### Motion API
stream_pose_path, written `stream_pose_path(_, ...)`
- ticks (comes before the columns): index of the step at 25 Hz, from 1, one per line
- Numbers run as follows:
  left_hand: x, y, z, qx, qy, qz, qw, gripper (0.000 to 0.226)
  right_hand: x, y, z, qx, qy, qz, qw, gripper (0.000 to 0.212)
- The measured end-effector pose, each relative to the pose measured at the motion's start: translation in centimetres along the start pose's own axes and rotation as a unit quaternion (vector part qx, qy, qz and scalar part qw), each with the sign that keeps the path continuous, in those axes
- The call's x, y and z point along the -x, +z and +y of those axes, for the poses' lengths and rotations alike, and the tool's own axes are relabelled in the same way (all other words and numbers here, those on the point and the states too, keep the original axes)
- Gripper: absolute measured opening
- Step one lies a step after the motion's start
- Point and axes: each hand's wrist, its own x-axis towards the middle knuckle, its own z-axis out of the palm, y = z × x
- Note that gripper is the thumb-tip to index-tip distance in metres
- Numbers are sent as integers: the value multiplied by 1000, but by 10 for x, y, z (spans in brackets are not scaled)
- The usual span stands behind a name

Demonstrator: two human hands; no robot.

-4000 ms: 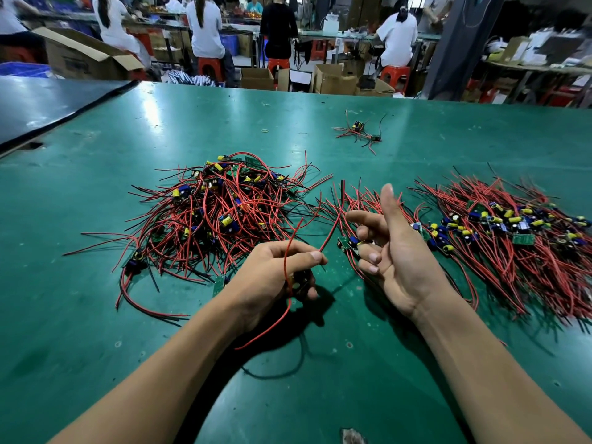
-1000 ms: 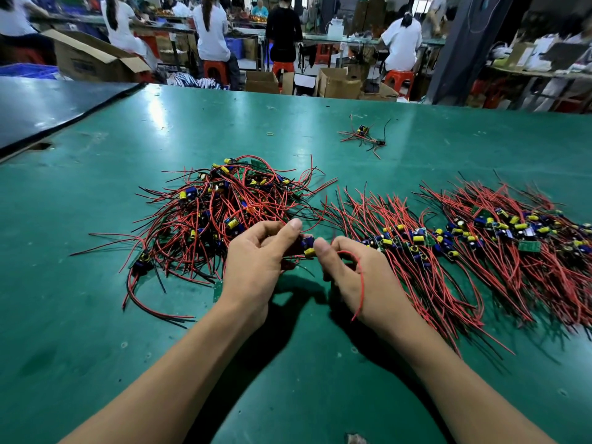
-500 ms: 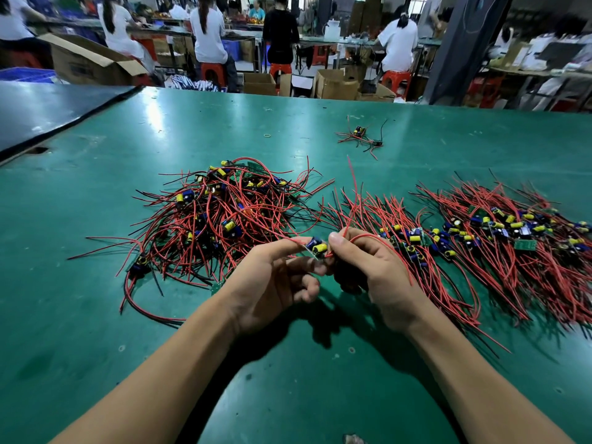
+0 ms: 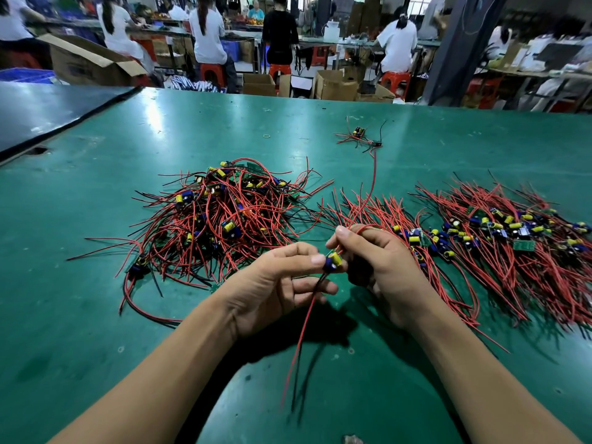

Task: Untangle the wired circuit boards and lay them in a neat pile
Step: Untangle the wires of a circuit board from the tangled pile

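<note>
Across the green counter (image 4: 80, 299), the tangled heap (image 4: 224, 216) lies left of centre and the neat pile (image 4: 499, 248) fans out at right. Between them, both hands are now raised clear of the heap, where a second ago they worked at its edge. Here the left hand (image 4: 272, 290) pinches one circuit board (image 4: 333, 260) between thumb and forefinger; the right hand (image 4: 387, 267) pinches its upper red lead (image 4: 372, 184), newly drawn out straight. The lower red lead (image 4: 300, 341) hangs free. By appearance, this board is untangled and ready for the pile.
</note>
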Motion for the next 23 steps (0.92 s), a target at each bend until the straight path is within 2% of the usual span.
stream_pose_path(3, -2, 1, -3, 6, 1, 4, 1000, 18, -1, 2, -3, -83, 49, 7, 995, 22)
stream_pose_path(8, -3, -1, -3, 14, 0, -14, 1000, 24, -4, 5, 2, -117, 85, 34, 989, 24)
stream_pose_path(10, -3, -3, -4, -17, -13, -18, 1000, 27, -4, 6, 4, -91, 70, 32, 993, 26)
stream_pose_path(13, -3, -2, -7, -54, -20, 9, 998, 15, -3, 7, 9, -10, 38, 23, 999, 32)
stream_pose_path(17, -6, 1, -12, -56, 1, 62, 997, 9, -1, 6, 14, 23, 34, -6, 999, 34)
stream_pose_path(20, -7, -1, -14, -62, 18, 79, 995, 20, 0, 7, 14, -48, 95, -72, 992, 22)
stream_pose_path(23, -7, 0, -14, -74, 30, 82, 993, 13, 1, 7, 15, -42, 125, -103, 986, 31)
